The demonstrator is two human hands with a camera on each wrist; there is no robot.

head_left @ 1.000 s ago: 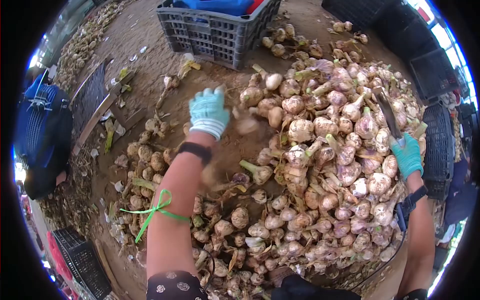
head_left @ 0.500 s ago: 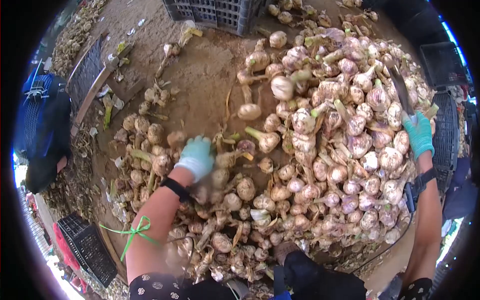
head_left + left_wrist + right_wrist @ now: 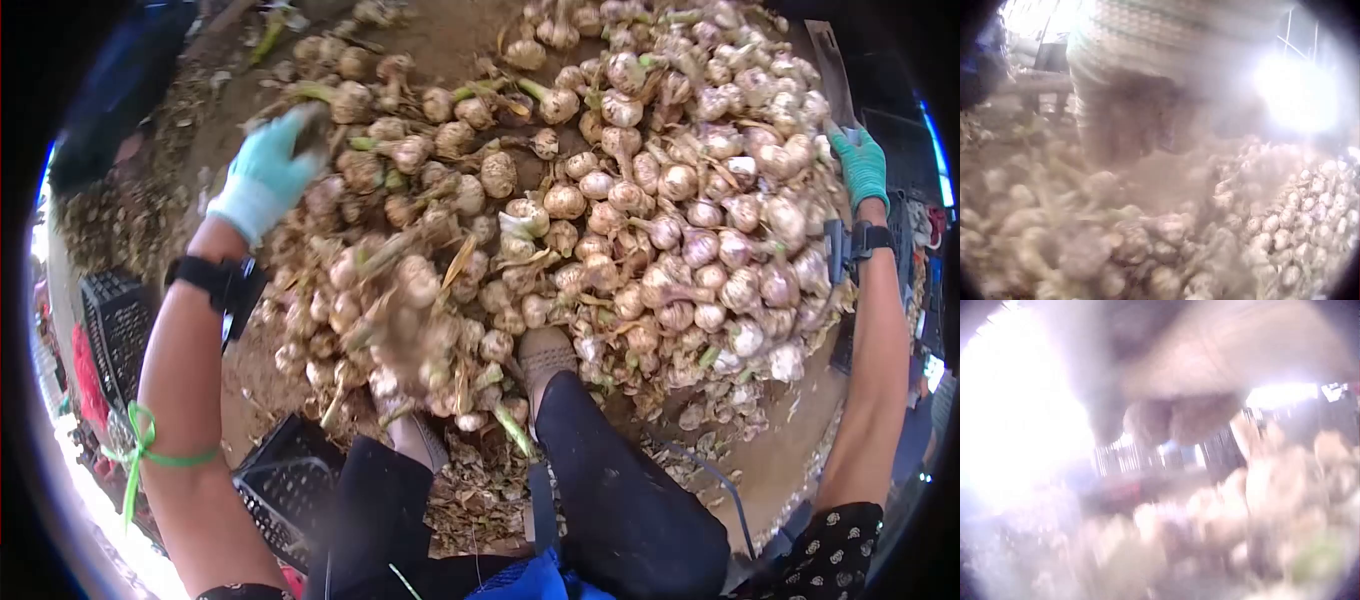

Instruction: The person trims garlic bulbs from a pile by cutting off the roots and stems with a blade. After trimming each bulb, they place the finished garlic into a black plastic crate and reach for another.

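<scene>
My left hand [image 3: 262, 175], in a pale green glove, is over the left edge of the garlic heap [image 3: 640, 240]. A blurred greyish patch lies between its thumb and fingers; whether it is a held bulb I cannot tell. In the left wrist view the gloved hand [image 3: 1141, 31] is blurred above garlic [image 3: 1282, 237]. At the heap's right edge, my gloved right hand [image 3: 862, 170] grips a long flat blade [image 3: 830, 75] that points away from me. The right wrist view shows a blurred hand [image 3: 1210, 362] above bulbs [image 3: 1279, 487].
Two feet stand at the heap's near edge, one shoe [image 3: 547, 352] against the bulbs. A black crate [image 3: 285, 480] is at the lower left, another [image 3: 115, 320] farther left. Dry stalks and skins [image 3: 480, 500] lie between the legs. A cable [image 3: 720, 480] runs by the right leg.
The head view has tipped down towards the feet. My left hand has moved left over the heap from its middle part. My right hand still grips the blade at the right edge.
</scene>
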